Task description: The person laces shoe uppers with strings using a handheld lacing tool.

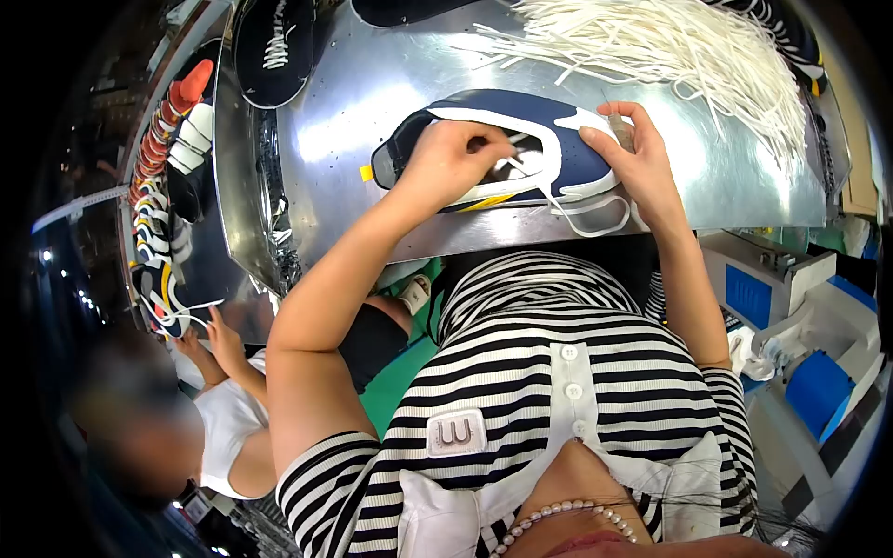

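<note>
A navy and white shoe (484, 104) lies on its side on the metal table, toe to the right. My left hand (453, 160) is over its opening, thumb and fingertips pinched on a white lace (530, 179) inside. The lace comes out over the near edge and loops towards the right. At the toe is my right hand (644, 160), thumb near the shoe and fingers curled around a small greyish object (621, 132) that I cannot make out clearly. A yellow tab (366, 173) sticks out at the heel.
White laces (651, 42) are heaped at the back right of the metal table (344, 200). A black shoe (272, 51) lies at the back left. Further left, a co-worker's hands (219, 339) hold laces beside a row of shoes (153, 209). Grey and blue equipment (791, 307) stands at right.
</note>
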Action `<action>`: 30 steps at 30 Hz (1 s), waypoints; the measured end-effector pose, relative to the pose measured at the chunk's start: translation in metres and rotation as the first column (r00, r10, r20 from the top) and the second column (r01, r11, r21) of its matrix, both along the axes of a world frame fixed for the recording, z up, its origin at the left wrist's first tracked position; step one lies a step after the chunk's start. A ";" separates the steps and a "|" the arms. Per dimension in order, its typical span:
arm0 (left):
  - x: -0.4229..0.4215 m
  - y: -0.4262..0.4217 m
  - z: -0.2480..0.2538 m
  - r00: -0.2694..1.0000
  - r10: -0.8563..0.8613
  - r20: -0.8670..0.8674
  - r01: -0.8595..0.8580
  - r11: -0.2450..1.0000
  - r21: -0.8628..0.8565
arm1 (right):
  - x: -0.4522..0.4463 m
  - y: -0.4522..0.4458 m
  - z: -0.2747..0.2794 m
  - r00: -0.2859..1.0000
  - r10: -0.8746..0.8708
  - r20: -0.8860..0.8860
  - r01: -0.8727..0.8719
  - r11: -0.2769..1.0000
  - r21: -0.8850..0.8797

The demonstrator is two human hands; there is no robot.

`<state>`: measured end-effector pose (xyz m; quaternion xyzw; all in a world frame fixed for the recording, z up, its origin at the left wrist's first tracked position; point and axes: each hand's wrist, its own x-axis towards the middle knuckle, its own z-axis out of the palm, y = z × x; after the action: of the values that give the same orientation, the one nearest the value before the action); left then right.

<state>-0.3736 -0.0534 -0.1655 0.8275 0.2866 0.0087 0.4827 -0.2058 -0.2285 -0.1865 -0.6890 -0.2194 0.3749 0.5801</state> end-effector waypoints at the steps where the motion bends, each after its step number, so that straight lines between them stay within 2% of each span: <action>1: -0.004 0.000 0.006 0.997 -0.056 0.051 0.041 0.966 0.256 | 0.001 -0.003 -0.001 1.000 0.001 0.017 -0.001 1.000 0.002; 3: -0.019 0.009 0.016 0.986 -0.098 0.135 0.003 0.821 0.571 | 0.003 -0.007 -0.004 1.000 -0.016 -0.009 0.016 0.999 0.027; 5: -0.037 0.026 0.030 0.968 -0.082 0.239 -0.106 0.725 0.681 | 0.007 -0.006 -0.005 0.996 -0.032 -0.088 0.038 0.997 0.072; 7: -0.071 0.060 0.038 0.968 0.021 0.249 -0.218 0.557 0.801 | 0.018 -0.010 -0.009 0.995 -0.048 -0.089 0.055 0.996 0.075; 9: -0.118 0.111 0.035 0.921 0.265 0.286 -0.371 0.369 0.852 | 0.031 -0.018 -0.012 0.994 -0.057 -0.094 0.066 0.993 0.095; 11: -0.172 0.160 0.038 0.863 0.482 0.153 -0.317 0.280 0.906 | 0.041 -0.025 -0.007 0.990 -0.089 -0.112 0.097 0.993 0.062; 13: -0.176 0.166 0.045 0.817 0.569 0.099 -0.232 0.166 0.959 | 0.051 -0.028 -0.016 0.990 -0.087 -0.109 0.092 0.995 0.041; 14: -0.173 0.166 0.036 0.905 0.400 0.146 -0.245 0.211 0.946 | 0.050 -0.025 -0.022 0.996 -0.090 -0.017 0.091 0.995 0.045; 15: -0.136 0.134 0.037 0.911 0.324 0.255 -0.380 0.418 0.825 | 0.048 -0.022 -0.019 0.992 -0.059 0.111 0.061 0.998 -0.019; 16: -0.107 0.105 0.043 0.939 0.227 0.260 -0.344 0.683 0.644 | 0.046 -0.018 -0.013 0.971 -0.019 0.238 0.040 0.996 -0.084; 17: -0.065 0.059 0.057 0.921 0.153 0.358 -0.273 0.910 0.312 | 0.047 -0.014 -0.008 0.931 0.029 0.364 0.029 0.988 -0.152; 18: -0.042 0.033 0.075 0.901 -0.124 0.416 0.047 0.981 0.190 | 0.046 -0.010 -0.015 0.717 0.090 0.691 0.086 0.973 -0.216; 19: -0.016 0.012 0.095 0.824 -0.383 0.418 0.258 0.910 0.325 | 0.047 -0.008 -0.015 0.654 0.056 0.755 0.117 0.978 -0.174; 20: 0.003 0.001 0.103 0.761 -0.441 0.477 0.298 0.889 0.347 | 0.051 -0.009 -0.014 0.582 0.021 0.813 0.145 0.981 -0.130; 21: 0.010 0.002 0.098 0.808 -0.346 0.477 0.184 0.917 0.354 | 0.054 -0.011 -0.012 0.507 -0.015 0.862 0.170 0.982 -0.084; 22: 0.020 0.007 0.090 0.844 -0.249 0.475 0.071 0.930 0.361 | 0.057 -0.014 -0.010 0.580 -0.154 0.800 0.270 0.963 -0.011; 23: 0.028 0.011 0.083 0.869 -0.149 0.471 -0.041 0.929 0.368 | 0.062 -0.019 -0.002 0.679 -0.194 0.708 0.260 0.965 0.015; 25: 0.039 0.011 0.076 0.878 -0.302 0.371 0.028 0.806 0.591 | 0.058 -0.022 0.009 0.942 -0.153 0.300 0.092 0.974 0.208; 27: 0.057 0.001 0.070 0.847 -0.400 0.349 0.061 0.728 0.683 | 0.032 -0.009 0.033 0.991 0.036 0.130 -0.065 0.971 0.230; 28: 0.065 -0.001 0.064 0.837 -0.424 0.346 0.070 0.710 0.700 | 0.025 0.001 0.030 0.943 0.094 0.319 -0.177 0.954 0.242; 29: 0.071 -0.002 0.059 0.827 -0.447 0.341 0.077 0.691 0.719 | 0.021 0.010 0.024 0.933 0.139 0.333 -0.236 0.933 0.270; 30: 0.075 -0.002 0.053 0.821 -0.454 0.347 0.084 0.696 0.713 | 0.015 0.019 0.021 0.958 0.092 0.272 -0.168 0.947 0.273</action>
<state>-0.2988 -0.0557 -0.1125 0.9462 0.0001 0.2506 0.2048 -0.1909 -0.2098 -0.1655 -0.6218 -0.3909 0.2840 0.6164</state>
